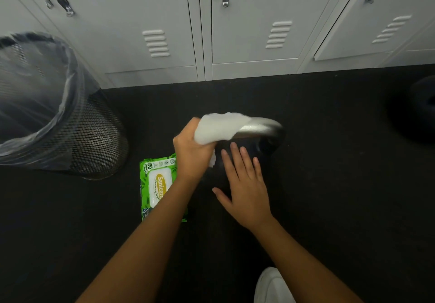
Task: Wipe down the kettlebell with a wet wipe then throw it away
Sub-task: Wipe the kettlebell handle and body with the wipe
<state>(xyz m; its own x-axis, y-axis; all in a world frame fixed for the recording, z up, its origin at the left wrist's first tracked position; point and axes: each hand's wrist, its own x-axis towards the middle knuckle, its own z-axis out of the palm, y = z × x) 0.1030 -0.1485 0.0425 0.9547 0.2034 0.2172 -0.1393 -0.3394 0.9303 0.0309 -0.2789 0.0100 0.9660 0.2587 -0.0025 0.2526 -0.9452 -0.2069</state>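
A white shoe (270, 286) was seen at the bottom edge, on the dark floor (329, 185). Both bare forearms were extended forward and down from the lower frame. The right hand (244, 185) was laid flat, fingers spread and straight, on the black body of the kettlebell (266, 147), whose outline was hard to separate from the floor and appeared to lie mostly under that palm. Just beside it, the left hand (191, 154) was closed in a fist around a white wet wipe (219, 127), which was draped over the left end of the silvery kettlebell handle (261, 126); the wipe was bunched above the knuckles, with a small tail hanging below the fist. A green pack of wipes (156, 185) was lying flat on the floor under the left wrist, partly covered by the forearm. Farther left, a black mesh waste bin (94, 138) lined with a clear bag was standing on the floor. Grey lockers (254, 32) were ranged along the far wall.
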